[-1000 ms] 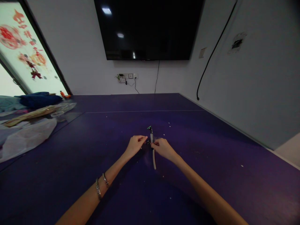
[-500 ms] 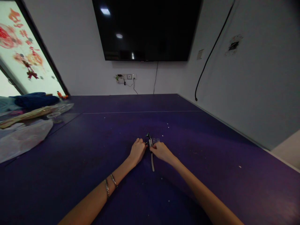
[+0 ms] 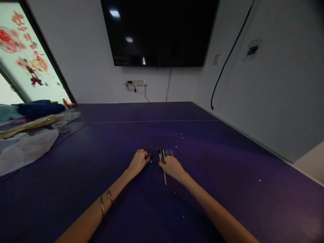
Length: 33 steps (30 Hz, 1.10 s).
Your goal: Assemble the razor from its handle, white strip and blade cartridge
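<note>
A smooth purple bench [image 3: 113, 199] is spreading before a grey wall [image 3: 86, 67]. The left hand [image 3: 138, 162] is pinching a small black piece [image 3: 151, 155]; the right hand [image 3: 172, 166] is clasping a slim, razor-like tool [image 3: 160, 157] beside a clear case [image 3: 169, 152].

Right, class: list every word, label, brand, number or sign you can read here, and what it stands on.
None can be read with certainty.
Glass panel: red character-like marks, too blurred to read.
Television: possibly a tiny mark on its lower edge, too small to read.
Dark item in the left hand, slim item in the right hand: no lettering discernible.
</note>
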Tool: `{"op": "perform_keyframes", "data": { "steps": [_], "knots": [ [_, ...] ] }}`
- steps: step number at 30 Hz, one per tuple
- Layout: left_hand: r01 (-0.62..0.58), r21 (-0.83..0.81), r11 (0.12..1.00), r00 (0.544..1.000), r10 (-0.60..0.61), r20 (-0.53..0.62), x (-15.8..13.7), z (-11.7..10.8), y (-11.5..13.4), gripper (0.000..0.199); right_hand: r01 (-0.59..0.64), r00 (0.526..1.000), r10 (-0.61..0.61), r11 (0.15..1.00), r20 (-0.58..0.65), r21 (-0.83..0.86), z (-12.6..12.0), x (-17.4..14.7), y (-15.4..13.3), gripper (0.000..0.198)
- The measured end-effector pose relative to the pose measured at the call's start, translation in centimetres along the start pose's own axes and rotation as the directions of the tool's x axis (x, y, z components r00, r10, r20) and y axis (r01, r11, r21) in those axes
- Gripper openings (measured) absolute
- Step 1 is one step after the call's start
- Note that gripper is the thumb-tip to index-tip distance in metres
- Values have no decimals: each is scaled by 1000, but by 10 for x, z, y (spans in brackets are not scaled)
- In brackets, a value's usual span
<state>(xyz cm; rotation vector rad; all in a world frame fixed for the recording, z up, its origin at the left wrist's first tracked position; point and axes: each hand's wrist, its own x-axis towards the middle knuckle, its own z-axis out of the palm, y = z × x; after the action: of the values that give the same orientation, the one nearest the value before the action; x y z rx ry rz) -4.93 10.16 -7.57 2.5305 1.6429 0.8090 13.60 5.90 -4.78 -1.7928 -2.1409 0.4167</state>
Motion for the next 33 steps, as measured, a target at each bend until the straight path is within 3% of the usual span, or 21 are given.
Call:
{"op": "perform_keyframes", "data": {
  "steps": [10, 19, 22, 25, 29, 33],
  "knots": [
    [90, -90, 992, 992, -97, -76, 4, -31, -9, 11, 37, 996, -27, 993, 81, -115, -3, -4, -17, 31],
    [20, -184, 983, 992, -42, -115, 8, -35, 11, 7, 71, 988, -53, 991, 146, -117, -8, 1, -19, 26],
    [-53, -213, 976, 992, 27, -122, 8, -34, 15, 5, 89, 993, -84, 994, 81, -57, -16, 8, -8, 27],
    [-179, -218, 959, 980, 154, -124, 9, -32, 18, 4, 191, 980, -187, 978, -61, 81, -32, 16, 12, 23],
    [-304, -187, 934, 949, 280, -144, 13, -25, 27, 5, 420, 900, -372, 881, -227, 219, -52, 22, 37, 18],
    [-387, -200, 900, 922, 369, -120, 20, -16, 42, 8, 525, 845, -471, 821, -253, 224, -55, 20, 51, 18]
  ]
}}
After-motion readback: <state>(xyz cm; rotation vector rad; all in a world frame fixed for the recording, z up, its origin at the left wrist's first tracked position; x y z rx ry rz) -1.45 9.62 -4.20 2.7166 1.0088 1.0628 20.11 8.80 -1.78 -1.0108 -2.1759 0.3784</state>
